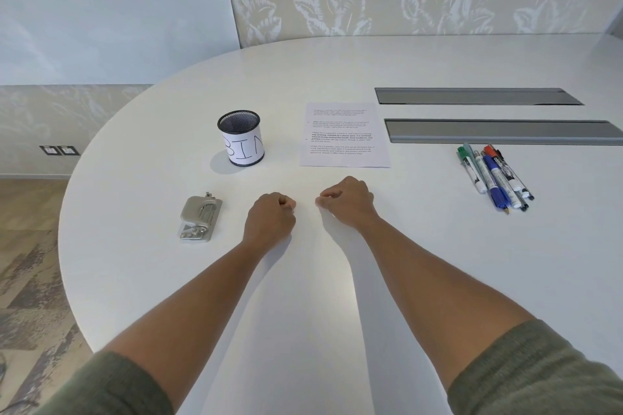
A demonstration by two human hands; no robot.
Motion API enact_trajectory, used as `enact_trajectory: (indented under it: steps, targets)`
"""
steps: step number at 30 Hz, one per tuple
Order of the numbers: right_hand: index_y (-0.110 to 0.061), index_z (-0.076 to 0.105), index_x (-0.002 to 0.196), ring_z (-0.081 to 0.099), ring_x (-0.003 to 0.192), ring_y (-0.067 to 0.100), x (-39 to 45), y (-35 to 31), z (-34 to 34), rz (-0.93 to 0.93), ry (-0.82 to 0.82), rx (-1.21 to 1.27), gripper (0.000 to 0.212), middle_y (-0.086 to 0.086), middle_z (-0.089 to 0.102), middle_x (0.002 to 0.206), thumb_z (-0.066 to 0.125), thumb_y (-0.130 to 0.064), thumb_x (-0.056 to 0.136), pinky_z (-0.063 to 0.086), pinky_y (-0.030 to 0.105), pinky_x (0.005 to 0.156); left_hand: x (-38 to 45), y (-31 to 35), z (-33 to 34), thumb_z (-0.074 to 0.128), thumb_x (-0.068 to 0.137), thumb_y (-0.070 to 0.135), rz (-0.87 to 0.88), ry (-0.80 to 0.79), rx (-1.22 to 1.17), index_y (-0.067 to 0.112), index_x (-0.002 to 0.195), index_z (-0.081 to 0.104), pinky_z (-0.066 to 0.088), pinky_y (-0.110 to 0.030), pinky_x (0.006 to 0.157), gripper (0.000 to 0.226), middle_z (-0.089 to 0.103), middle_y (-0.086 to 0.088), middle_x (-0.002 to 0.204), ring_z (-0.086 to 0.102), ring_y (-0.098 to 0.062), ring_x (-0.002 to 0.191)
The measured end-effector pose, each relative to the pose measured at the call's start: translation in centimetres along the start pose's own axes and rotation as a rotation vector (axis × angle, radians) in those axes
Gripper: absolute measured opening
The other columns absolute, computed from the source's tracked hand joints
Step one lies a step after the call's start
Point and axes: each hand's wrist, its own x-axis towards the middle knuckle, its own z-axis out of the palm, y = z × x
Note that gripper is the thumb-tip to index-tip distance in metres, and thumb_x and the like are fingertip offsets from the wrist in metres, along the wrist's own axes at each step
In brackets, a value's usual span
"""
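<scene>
My left hand point(269, 217) and my right hand point(347, 202) rest side by side on the white table point(337, 280), both curled into fists that hold nothing. A printed sheet of paper point(344, 135) lies flat just beyond my right hand. A black mesh cup point(241, 138) with a white label reading "BIN" stands upright beyond my left hand. A grey metal hole punch point(200, 219) sits to the left of my left hand. Several markers and pens point(494, 178) lie together at the right.
Two long grey cable-slot covers point(478, 96) point(502, 131) are set into the table at the back right. The table's curved edge runs along the left, with patterned carpet point(30, 263) below. A leaf-patterned wall stands behind.
</scene>
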Motion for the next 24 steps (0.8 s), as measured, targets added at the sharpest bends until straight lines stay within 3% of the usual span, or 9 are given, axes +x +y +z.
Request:
enact_trajectory:
  steps: [5,14,20,24]
  targets:
    - [-0.025,0.078,0.083,0.055,0.108,0.018,0.3,-0.9,0.6,0.046,0.039,-0.095,0.013,-0.012,0.069,0.099,0.066,-0.031,0.081,0.037,0.037,0.093,-0.1,-0.1,0.2,0.047,0.085,0.01,0.004,0.011,0.026,0.027,0.073,0.059,0.039,-0.024,0.059,0.024,0.067,0.012,0.087,0.062,-0.017,0.084]
    - [-0.019,0.071,0.102,0.053,0.109,0.025,0.2,-2.4,1.3,0.019,0.047,-0.376,0.024,0.001,0.062,0.108,0.054,-0.018,0.086,0.046,0.04,0.092,0.0,-0.2,0.2,0.048,0.084,0.012,-0.019,0.004,0.03,0.027,0.073,0.06,0.04,-0.022,0.057,0.022,0.068,0.015,0.087,0.062,-0.013,0.079]
    - [-0.015,0.061,0.114,0.046,0.115,0.024,0.4,-2.5,2.5,-0.044,0.009,-0.575,0.029,0.004,0.054,0.116,0.055,-0.021,0.087,0.037,0.034,0.084,0.1,-0.2,0.4,0.051,0.083,0.012,-0.027,0.005,0.048,0.027,0.069,0.057,0.036,-0.022,0.053,0.022,0.063,0.018,0.076,0.056,-0.003,0.068]
    - [-0.014,0.06,0.114,0.048,0.114,0.024,0.3,-2.0,2.7,-0.116,0.002,-0.576,0.029,0.004,0.055,0.116,0.056,-0.02,0.086,0.041,0.035,0.087,0.2,-0.3,0.3,0.051,0.083,0.013,-0.02,0.001,0.045,0.025,0.068,0.058,0.036,-0.023,0.052,0.02,0.063,0.017,0.074,0.056,-0.004,0.067]
